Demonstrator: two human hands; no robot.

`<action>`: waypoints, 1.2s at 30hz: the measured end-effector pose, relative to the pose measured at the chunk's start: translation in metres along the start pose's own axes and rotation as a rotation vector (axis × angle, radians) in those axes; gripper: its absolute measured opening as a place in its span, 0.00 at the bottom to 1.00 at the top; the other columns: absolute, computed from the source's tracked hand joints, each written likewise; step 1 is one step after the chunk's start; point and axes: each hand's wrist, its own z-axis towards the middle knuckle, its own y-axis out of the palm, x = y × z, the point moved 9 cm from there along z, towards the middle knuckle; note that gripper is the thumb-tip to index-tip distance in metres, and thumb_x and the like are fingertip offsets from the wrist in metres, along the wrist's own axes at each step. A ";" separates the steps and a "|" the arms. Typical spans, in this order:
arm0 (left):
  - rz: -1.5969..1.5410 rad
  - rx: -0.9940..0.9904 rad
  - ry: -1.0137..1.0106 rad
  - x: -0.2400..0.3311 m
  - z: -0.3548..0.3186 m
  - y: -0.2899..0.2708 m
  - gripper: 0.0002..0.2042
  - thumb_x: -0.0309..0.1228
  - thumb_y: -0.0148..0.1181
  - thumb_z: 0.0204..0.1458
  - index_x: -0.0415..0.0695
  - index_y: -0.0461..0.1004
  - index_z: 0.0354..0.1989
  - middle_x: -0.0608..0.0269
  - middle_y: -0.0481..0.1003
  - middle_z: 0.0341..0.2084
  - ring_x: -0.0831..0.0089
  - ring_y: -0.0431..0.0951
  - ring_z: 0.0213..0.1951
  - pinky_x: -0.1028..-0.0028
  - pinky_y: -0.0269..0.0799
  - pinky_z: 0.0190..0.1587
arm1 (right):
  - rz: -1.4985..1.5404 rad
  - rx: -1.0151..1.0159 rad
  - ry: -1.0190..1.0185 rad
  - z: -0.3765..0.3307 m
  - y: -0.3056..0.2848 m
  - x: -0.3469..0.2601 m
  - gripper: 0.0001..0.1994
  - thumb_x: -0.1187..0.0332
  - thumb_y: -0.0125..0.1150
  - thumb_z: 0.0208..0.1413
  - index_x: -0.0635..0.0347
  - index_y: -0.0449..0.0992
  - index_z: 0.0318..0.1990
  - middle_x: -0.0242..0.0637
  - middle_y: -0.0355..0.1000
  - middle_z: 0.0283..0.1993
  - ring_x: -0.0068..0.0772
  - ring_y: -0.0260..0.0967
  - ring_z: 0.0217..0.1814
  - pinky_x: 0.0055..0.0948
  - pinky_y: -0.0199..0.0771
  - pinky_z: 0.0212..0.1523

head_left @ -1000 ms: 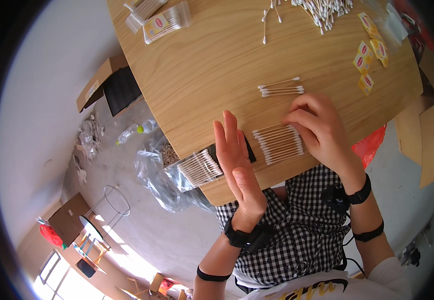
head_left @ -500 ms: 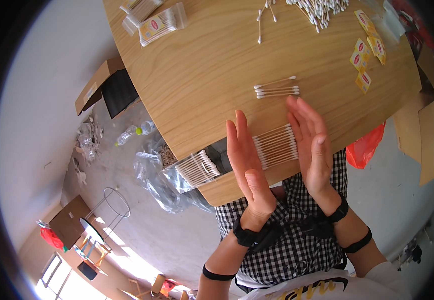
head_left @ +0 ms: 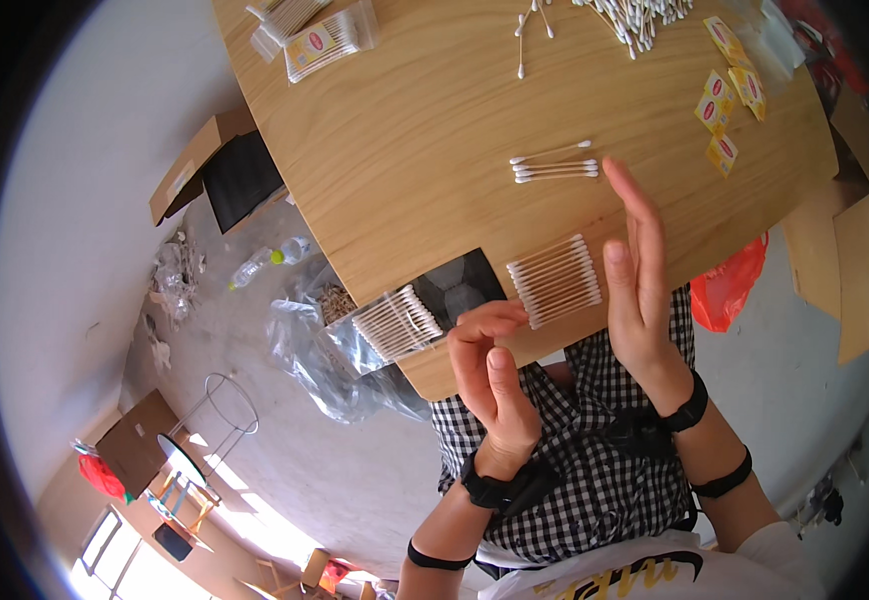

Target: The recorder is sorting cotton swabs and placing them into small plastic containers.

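A neat row of cotton swabs lies side by side near the table's front edge, between my hands. My left hand is at the row's lower left corner, fingers bent toward the swab tips and thumb apart; whether they touch is unclear. Along the row's right side stands my right hand, fingers stretched out and thumb apart, holding nothing. Beyond the row lies a smaller group of several swabs, one slightly askew. To the left, a clear bag packed with swabs rests beside a dark hexagon-patterned pad.
Filled swab packets lie at the table's far left. A heap of loose swabs sits at the far middle, with yellow-and-white cards to its right. A red bag and cardboard box are beyond the right edge.
My left hand has drawn back toward me and bent its fingers, uncovering more of the dark pad. My right hand's fingers have shifted slightly away from the row.
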 end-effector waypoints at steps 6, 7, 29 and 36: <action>0.563 -0.581 0.107 0.014 -0.019 0.026 0.08 0.27 0.61 0.54 0.37 0.71 0.28 0.50 0.75 0.39 0.56 0.75 0.40 0.65 0.71 0.41 | -0.896 -0.136 -0.247 0.012 0.050 0.002 0.29 0.67 0.52 0.62 0.61 0.54 0.69 0.48 0.50 0.73 0.52 0.43 0.76 0.51 0.46 0.72; 0.603 -0.557 0.151 0.019 -0.020 0.027 0.07 0.25 0.64 0.50 0.37 0.71 0.28 0.50 0.75 0.40 0.54 0.74 0.40 0.65 0.71 0.41 | -0.897 -0.135 -0.257 0.011 0.053 0.004 0.29 0.67 0.52 0.62 0.61 0.54 0.69 0.48 0.50 0.73 0.52 0.43 0.76 0.51 0.46 0.72; 0.437 -0.100 0.139 0.026 0.006 -0.043 0.05 0.25 0.54 0.60 0.37 0.71 0.40 0.57 0.76 0.43 0.71 0.73 0.41 0.72 0.69 0.47 | -0.976 -0.197 -0.358 0.010 0.053 0.014 0.30 0.83 0.42 0.54 0.65 0.56 0.67 0.48 0.52 0.72 0.46 0.42 0.77 0.45 0.46 0.74; 0.652 0.214 0.238 0.029 0.043 -0.102 0.12 0.27 0.54 0.60 0.36 0.68 0.50 0.54 0.73 0.48 0.64 0.70 0.51 0.67 0.63 0.55 | -0.989 -0.207 -0.373 0.012 0.083 0.010 0.29 0.83 0.41 0.55 0.66 0.56 0.67 0.46 0.52 0.72 0.43 0.43 0.77 0.41 0.47 0.74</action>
